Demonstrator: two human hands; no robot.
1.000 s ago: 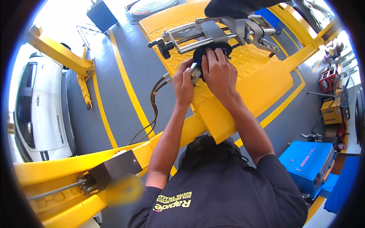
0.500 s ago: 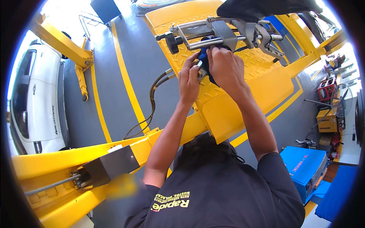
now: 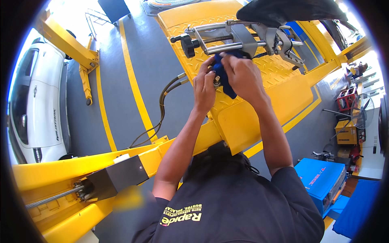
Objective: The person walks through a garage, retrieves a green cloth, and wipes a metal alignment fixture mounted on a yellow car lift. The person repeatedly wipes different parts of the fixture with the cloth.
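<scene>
A silver wheel clamp (image 3: 242,40) with parallel rods, a threaded screw and a black knob (image 3: 189,47) lies above the yellow tread-plate platform (image 3: 279,67). Just below its rods, my right hand (image 3: 245,77) is closed on a dark blue cloth (image 3: 228,86), which hangs down between my hands. My left hand (image 3: 204,87) has its fingers bent around a small metal part (image 3: 217,81) with a brass-coloured end, beside the cloth. Most of that part is hidden by my fingers and the cloth.
A dark curved panel (image 3: 291,11) overhangs the clamp. Two hoses (image 3: 163,99) run left of the platform. A yellow lift beam (image 3: 85,164) with a steel cable crosses at lower left. A white vehicle (image 3: 44,105) stands far left; a blue box (image 3: 322,178) and a fan (image 3: 362,111) are at right.
My right hand has shifted slightly right and down with the cloth, and more of the cloth shows. My left hand stays at the metal part, with its brass-coloured end now plainer.
</scene>
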